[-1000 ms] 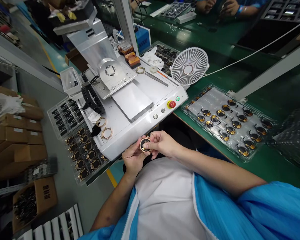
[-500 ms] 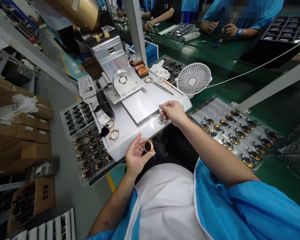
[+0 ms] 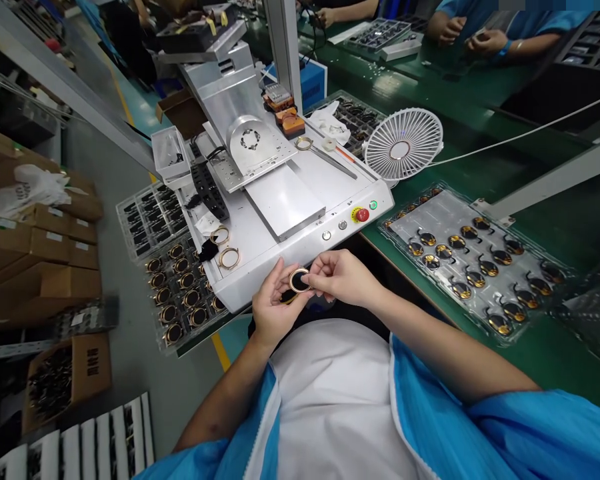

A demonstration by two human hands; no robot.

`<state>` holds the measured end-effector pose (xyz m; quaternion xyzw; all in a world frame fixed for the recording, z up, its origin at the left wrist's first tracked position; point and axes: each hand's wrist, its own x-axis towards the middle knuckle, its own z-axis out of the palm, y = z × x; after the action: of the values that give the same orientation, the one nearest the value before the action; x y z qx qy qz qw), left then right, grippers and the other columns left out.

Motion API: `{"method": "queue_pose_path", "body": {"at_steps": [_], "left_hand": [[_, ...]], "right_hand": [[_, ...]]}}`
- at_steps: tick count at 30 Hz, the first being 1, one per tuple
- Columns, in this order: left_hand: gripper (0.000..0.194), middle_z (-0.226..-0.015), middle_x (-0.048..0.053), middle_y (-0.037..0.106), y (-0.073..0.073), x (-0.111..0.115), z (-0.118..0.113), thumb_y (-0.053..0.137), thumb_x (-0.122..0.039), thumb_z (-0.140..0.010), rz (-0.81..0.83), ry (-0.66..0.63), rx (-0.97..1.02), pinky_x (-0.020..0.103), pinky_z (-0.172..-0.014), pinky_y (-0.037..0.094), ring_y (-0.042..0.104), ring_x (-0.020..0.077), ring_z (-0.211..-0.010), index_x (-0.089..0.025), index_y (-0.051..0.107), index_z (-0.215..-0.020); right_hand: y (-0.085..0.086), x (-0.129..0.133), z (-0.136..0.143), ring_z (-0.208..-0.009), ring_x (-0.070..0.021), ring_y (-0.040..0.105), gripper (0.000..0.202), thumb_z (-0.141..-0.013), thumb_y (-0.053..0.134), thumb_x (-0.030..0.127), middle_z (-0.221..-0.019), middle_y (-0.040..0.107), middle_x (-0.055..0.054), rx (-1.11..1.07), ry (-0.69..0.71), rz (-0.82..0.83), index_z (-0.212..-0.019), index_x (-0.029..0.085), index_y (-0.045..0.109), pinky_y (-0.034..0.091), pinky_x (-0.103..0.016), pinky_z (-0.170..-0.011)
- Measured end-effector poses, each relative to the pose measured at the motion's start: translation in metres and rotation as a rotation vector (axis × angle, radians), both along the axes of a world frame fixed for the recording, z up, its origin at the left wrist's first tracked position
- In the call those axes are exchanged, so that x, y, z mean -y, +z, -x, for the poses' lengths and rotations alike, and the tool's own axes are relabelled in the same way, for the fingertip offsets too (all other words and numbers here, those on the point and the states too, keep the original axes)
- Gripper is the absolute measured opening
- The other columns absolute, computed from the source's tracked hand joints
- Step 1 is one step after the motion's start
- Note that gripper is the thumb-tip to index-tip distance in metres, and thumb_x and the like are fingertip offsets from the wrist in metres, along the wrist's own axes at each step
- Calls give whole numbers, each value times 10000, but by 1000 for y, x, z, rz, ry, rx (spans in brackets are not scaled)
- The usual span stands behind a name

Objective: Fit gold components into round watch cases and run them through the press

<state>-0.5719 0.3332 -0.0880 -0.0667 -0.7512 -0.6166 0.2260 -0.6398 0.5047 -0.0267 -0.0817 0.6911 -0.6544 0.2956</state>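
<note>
A round gold-rimmed watch case (image 3: 298, 281) with a dark face is held in front of the white machine (image 3: 260, 264). My left hand (image 3: 274, 310) grips it from the left between thumb and fingers. From the right, my right hand (image 3: 344, 279) has its fingers pinched together at the case's right edge, the thumb and fingertip on its face. Two gold rings (image 3: 229, 257) lie on the machine's left front corner, beside a small black cloth (image 3: 209, 251). The machine's flat metal plate (image 3: 290, 203) carries nothing.
A tray of gold-rimmed cases (image 3: 181, 283) sits at the left, and a tray of dark round parts (image 3: 473, 260) at the right. A white fan (image 3: 403, 145) stands behind the machine's right side. A red button (image 3: 362, 215) is on its front. Across the bench, other people's hands are working.
My right hand has moved from the machine's front edge down to the watch case and now touches it. The case has turned its face more upward. The view has shifted slightly.
</note>
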Motion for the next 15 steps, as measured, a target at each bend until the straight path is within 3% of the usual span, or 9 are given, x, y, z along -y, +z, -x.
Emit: {"method": "queue_pose_path", "body": {"at_steps": [5, 9, 12, 15], "left_hand": [[797, -1232, 141, 779, -1, -1, -1, 926, -221, -715, 15, 43, 34, 395, -928, 672, 781, 277, -1076, -205, 599, -1441], [784, -1247, 142, 772, -2, -8, -1, 917, -222, -730, -14, -10, 40, 404, -938, 669, 779, 281, -1081, -214, 598, -1447], [771, -1340, 149, 726, 3, -7, -1, 912, -232, -741, 127, -137, 12, 415, -956, 654, 758, 288, -1124, -255, 608, -1449], [657, -1320, 127, 735, 12, 21, 2, 884, -220, -772, 309, -62, -108, 361, -833, 646, 746, 265, -1072, -277, 664, -1388]], "right_hand": [[-3, 4, 3, -399, -88, 517, 345, -709, 860, 392, -539, 628, 24, -31, -45, -45, -682, 189, 582, 373, -184, -375], [-13, -2, 2, -491, -111, 550, 446, -645, 904, 510, -619, 631, 22, 37, -43, 42, -772, 185, 625, 440, -211, -415], [-11, -43, -8, -508, -132, 555, 491, -669, 864, 627, -655, 645, -12, 54, -43, 4, -765, 202, 638, 471, -265, -456], [-8, -106, -19, -553, -161, 582, 452, -737, 826, 670, -696, 655, -74, -157, -313, -291, -738, 248, 664, 455, -331, -510]]}}
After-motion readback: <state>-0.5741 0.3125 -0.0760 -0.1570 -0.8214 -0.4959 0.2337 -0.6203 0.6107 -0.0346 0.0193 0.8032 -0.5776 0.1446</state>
